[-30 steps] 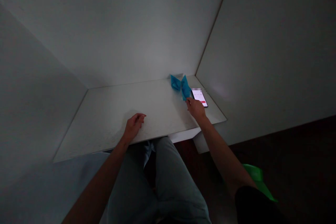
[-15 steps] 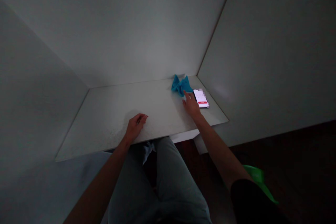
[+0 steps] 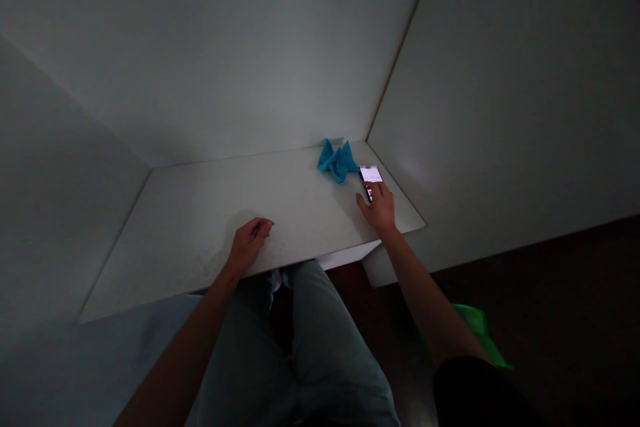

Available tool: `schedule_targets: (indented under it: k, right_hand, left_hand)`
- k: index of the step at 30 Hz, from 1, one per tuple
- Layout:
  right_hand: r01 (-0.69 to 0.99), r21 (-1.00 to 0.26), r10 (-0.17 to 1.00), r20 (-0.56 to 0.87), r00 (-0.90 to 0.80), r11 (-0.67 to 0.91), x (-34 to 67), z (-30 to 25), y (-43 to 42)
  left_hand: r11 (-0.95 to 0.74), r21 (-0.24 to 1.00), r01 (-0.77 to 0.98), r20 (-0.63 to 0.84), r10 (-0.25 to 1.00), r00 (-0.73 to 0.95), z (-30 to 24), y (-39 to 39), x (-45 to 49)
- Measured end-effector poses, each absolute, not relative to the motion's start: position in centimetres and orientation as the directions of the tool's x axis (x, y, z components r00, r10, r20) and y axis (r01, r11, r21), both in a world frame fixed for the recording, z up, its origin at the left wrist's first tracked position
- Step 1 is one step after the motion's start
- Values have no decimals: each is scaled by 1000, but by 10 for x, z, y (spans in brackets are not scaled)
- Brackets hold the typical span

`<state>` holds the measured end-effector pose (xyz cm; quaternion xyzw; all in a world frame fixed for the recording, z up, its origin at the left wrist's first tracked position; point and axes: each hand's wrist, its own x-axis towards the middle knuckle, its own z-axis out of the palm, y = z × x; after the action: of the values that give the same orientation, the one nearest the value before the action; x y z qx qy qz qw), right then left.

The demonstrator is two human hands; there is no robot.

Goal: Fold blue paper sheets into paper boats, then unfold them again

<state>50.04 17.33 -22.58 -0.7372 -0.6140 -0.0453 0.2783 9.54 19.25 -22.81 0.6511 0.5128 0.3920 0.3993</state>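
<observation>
My right hand [image 3: 379, 210] is over a phone [image 3: 371, 175] that lies flat with its screen lit. Its fingers are spread, and they cover the lower part of the screen; whether a fingertip touches the glass is hard to see. Just left of the phone lies a crumpled blue cloth [image 3: 339, 161], apart from the hand. Near the front edge of the white shelf [image 3: 200, 207], my left hand [image 3: 250, 243] rests with its fingers curled in loosely, and no object shows in it.
White panels enclose the shelf at the left, back and right [image 3: 490, 113]. My legs [image 3: 325, 333] are below its front edge. A green plastic object [image 3: 475, 320] sits low on the dark floor at the right.
My right hand has moved from beside the blue cloth rightward onto the phone. The view has shifted slightly; my left hand keeps its place and pose on the shelf.
</observation>
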Motion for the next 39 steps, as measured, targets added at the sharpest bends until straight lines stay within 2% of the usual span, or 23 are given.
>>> schedule_targets:
  k: [3, 8, 19, 21, 23, 25, 27, 29, 32, 36, 39]
  right_hand:
    - [936, -345, 913, 357, 199, -69, 486, -218, 201]
    - [913, -399, 930, 297, 217, -86, 457, -223, 251]
    - [856, -514, 897, 355, 263, -48, 454, -243, 262]
    - [847, -530, 862, 449, 237, 44, 452, -240, 261]
    - [836, -505, 791, 593, 154, 215, 441, -234, 261]
    - [802, -430, 688, 725, 34, 414, 420, -227, 265]
    - [749, -340, 598, 797, -92, 568, 391, -220, 274]
    - [671, -261, 520, 826, -217, 694, 359, -215, 286]
    - [544, -219, 429, 853, -297, 810, 313, -218, 302]
    - [446, -308, 475, 816, -331, 840, 273, -235, 309]
    - [377, -381, 522, 744, -418, 844, 269, -245, 310]
  left_hand:
    - [-145, 921, 361, 90, 982, 163, -229, 193, 95]
    - [-141, 909, 393, 75, 981, 179, -225, 193, 94]
    - [-112, 918, 380, 40, 980, 194, -228, 193, 91]
    - [-107, 926, 361, 37, 980, 197, -229, 192, 91]
    - [-95, 943, 318, 30, 979, 204, -233, 190, 91]
    - [-95, 966, 240, 47, 979, 198, -239, 191, 91]
    - [-115, 982, 146, 94, 985, 146, -245, 199, 89]
    - [-160, 984, 78, 156, 986, 58, -249, 217, 88]
    - [-275, 961, 26, 277, 959, -68, -250, 264, 83]
    - [-349, 925, -149, 320, 929, -186, -247, 332, 73]
    - [-300, 930, -213, 279, 952, -125, -249, 361, 69]
